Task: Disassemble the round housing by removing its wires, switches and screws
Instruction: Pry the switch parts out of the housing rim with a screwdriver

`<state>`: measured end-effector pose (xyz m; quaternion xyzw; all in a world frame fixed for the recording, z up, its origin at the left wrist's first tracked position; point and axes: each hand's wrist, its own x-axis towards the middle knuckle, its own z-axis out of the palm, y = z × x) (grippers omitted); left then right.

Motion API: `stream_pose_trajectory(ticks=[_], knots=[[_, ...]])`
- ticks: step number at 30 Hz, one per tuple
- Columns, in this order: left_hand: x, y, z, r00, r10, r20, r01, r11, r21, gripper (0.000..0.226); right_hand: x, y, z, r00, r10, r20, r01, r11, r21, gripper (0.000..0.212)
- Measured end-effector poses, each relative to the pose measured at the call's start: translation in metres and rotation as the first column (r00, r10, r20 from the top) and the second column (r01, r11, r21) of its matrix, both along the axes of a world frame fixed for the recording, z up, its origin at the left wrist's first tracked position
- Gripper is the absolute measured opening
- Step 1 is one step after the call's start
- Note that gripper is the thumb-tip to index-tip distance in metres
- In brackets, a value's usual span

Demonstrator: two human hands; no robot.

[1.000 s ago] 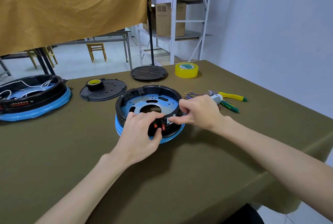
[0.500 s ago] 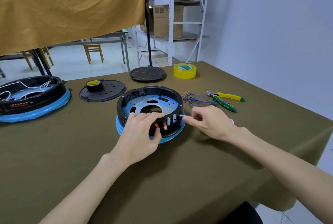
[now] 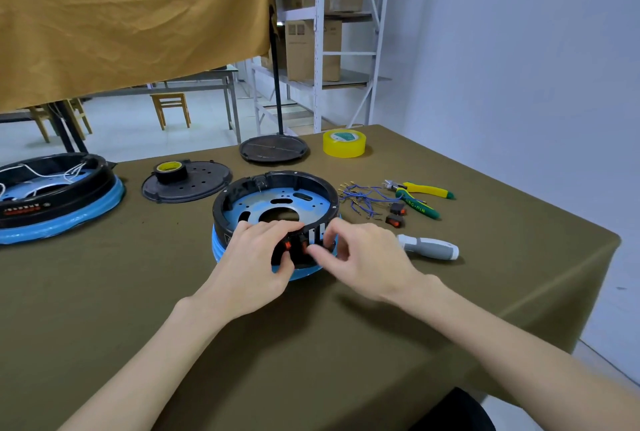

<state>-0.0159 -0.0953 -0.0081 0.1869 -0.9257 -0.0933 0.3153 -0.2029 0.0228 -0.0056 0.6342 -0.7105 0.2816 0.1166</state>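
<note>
The round housing [image 3: 313,184], a black ring with a blue metal plate inside, sits mid-table on a blue-wrapped base. My left hand [image 3: 252,264] grips its near wall, fingers over the rim and thumb outside beside a red switch [image 3: 287,246]. My right hand [image 3: 367,257] curls its index finger and thumb onto a second red switch [image 3: 304,245] in the same wall. Two loose switches [image 3: 394,221] and a bundle of blue wires [image 3: 363,198] lie to the right of the housing. A grey-handled screwdriver [image 3: 429,247] lies on the cloth just right of my right hand.
Yellow-green pliers [image 3: 422,196] lie beyond the wires. At the back are a yellow tape roll [image 3: 344,143], a black stand base [image 3: 273,149] and a black cover [image 3: 201,188] carrying a small tape roll [image 3: 170,170]. A second housing [image 3: 52,195] with white wires sits far left. The table's right edge [image 3: 588,257] is close.
My right hand set the screwdriver down on the cloth at the right and came back to the switches on the housing wall. My left hand stayed on the housing.
</note>
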Motion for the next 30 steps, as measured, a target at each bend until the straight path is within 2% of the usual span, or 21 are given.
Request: stream_pose_trajectory(ticks=[2, 6, 9, 13, 15, 18, 21, 25, 28, 30], knots=[[0.000, -0.001, 0.000, 1.000, -0.002, 0.021, 0.002, 1.000, 0.009, 0.052, 0.013, -0.009, 0.000, 0.999, 0.006, -0.047, -0.006, 1.000, 0.012, 0.040], [0.000, -0.004, -0.001, 1.000, -0.011, 0.027, 0.010, 0.999, 0.036, 0.055, 0.026, -0.017, 0.002, 0.995, -0.001, -0.100, 0.000, 1.000, -0.011, 0.026], [-0.001, -0.002, -0.002, 1.000, -0.008, 0.015, 0.007, 0.999, 0.033, 0.054, 0.023, -0.011, 0.002, 0.999, 0.020, -0.050, -0.021, 0.999, -0.024, 0.022], [-0.007, 0.002, -0.004, 1.000, 0.012, 0.000, -0.012, 1.000, 0.015, 0.050, 0.027, 0.001, 0.003, 0.989, 0.004, -0.146, -0.026, 0.988, -0.149, 0.022], [-0.008, 0.000, -0.006, 1.000, 0.021, -0.002, -0.021, 1.000, 0.009, 0.049, 0.021, 0.005, 0.005, 0.990, 0.001, -0.141, -0.028, 0.981, -0.193, 0.023], [-0.007, 0.001, -0.010, 0.999, 0.039, -0.021, -0.039, 0.999, 0.005, 0.047, -0.014, 0.007, 0.011, 0.994, -0.098, 0.037, 0.103, 0.980, -0.171, 0.023], [-0.006, 0.000, -0.012, 0.996, 0.076, -0.055, -0.076, 0.997, 0.000, 0.045, -0.058, 0.005, 0.012, 0.960, -0.224, 0.169, 0.242, 0.965, -0.098, 0.021], [-0.005, 0.001, -0.013, 0.991, 0.121, -0.051, -0.122, 0.992, -0.008, 0.046, -0.101, -0.001, 0.008, 0.912, -0.395, 0.110, 0.391, 0.919, 0.058, 0.013], [-0.005, 0.003, -0.011, 0.993, 0.116, -0.037, -0.117, 0.993, -0.021, 0.046, -0.126, -0.001, 0.002, 0.847, -0.530, 0.044, 0.518, 0.841, 0.159, 0.007], [-0.004, 0.002, -0.008, 0.994, 0.105, -0.013, -0.105, 0.993, -0.044, 0.045, -0.131, -0.001, -0.003, 0.796, -0.602, 0.071, 0.581, 0.791, 0.193, 0.013]])
